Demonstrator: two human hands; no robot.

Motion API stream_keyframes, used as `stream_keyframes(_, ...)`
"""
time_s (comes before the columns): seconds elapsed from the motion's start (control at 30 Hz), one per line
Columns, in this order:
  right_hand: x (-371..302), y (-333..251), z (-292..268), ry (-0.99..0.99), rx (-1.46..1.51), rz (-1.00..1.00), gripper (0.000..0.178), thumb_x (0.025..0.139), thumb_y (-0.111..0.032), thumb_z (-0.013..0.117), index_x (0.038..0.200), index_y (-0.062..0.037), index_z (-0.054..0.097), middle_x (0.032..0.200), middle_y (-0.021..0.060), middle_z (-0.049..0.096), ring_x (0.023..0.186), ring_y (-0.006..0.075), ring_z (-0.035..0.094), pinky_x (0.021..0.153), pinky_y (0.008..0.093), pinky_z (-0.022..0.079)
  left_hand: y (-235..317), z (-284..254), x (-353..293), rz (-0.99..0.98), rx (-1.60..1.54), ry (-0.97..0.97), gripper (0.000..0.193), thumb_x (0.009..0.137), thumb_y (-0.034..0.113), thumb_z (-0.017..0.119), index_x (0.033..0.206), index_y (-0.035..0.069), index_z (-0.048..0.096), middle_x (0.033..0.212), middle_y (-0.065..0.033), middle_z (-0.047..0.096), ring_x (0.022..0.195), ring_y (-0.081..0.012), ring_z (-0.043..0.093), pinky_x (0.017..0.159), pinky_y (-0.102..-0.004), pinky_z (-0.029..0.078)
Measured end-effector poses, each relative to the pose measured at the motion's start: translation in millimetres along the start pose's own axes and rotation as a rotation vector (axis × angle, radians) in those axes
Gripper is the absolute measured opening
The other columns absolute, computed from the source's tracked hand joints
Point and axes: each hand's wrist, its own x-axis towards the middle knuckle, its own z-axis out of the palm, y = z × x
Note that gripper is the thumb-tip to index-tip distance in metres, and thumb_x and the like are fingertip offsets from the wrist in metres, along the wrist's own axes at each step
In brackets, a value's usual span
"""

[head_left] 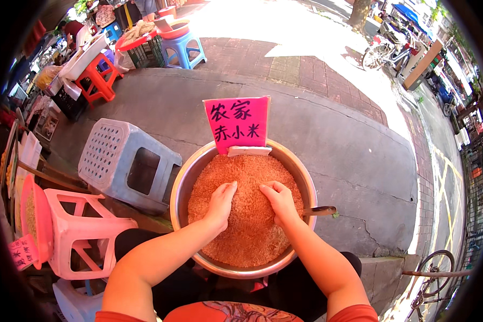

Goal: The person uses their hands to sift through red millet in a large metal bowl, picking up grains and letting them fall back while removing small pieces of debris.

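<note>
A wide metal basin full of reddish-brown grain sits before me, between my knees. My left hand is at the grain's left side, thumb and fingers pressed together. Opposite it, with a gap of grain between, my right hand is curled with thumb and forefinger close together. Both hands are at the grain's surface; whatever lies inside their fingers is hidden. A bright pink sign with black handwriting stands at the far rim, in a pale holder. The dark handle of some tool sticks out over the right rim.
A grey plastic stool lies tipped to the left. Nearer is a pink stool beside a pink basin of grain. Red and blue stools stand farther off. Bicycles are parked at the far right.
</note>
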Motion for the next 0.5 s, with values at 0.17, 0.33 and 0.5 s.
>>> stream_keyframes(0.17,5.8,-31.3,-8.9,-0.018,-0.311,-0.191,0.021,0.086,-0.020,0.061,0.086,0.0007,0.066,0.073,-0.0040,0.056,0.069,0.0044,0.046,0.064,0.0220,0.038,5.0,-27.0,19.1,0.382,0.474,0.053,0.028,0.091,0.026,0.054,0.091,0.000,0.064,0.097,-0.0125,0.059,0.096,-0.0225,0.053,0.087,-0.0339,0.039)
stream_keyframes(0.33,65.6,21.4,-56.8,0.233,-0.709,-0.311,0.045,0.088,-0.033,0.053,0.119,-0.0008,0.056,0.118,0.0194,0.059,0.111,0.0293,0.055,0.096,0.0367,0.040,-28.2,-81.2,96.2,0.077,0.554,0.193,0.050,0.092,0.040,0.047,0.129,0.007,0.049,0.132,-0.0161,0.045,0.126,-0.0291,0.038,0.104,-0.0371,0.030)
stream_keyframes(0.5,72.5,17.8,-44.5,0.059,-0.737,-0.258,0.052,0.093,-0.041,0.042,0.123,-0.0011,0.054,0.131,0.0181,0.050,0.124,0.0286,0.044,0.104,0.0380,0.031,-17.5,-55.6,110.5,-0.041,0.504,0.186,0.050,0.093,0.040,0.047,0.129,0.005,0.048,0.133,-0.0150,0.047,0.123,-0.0264,0.042,0.101,-0.0385,0.033)
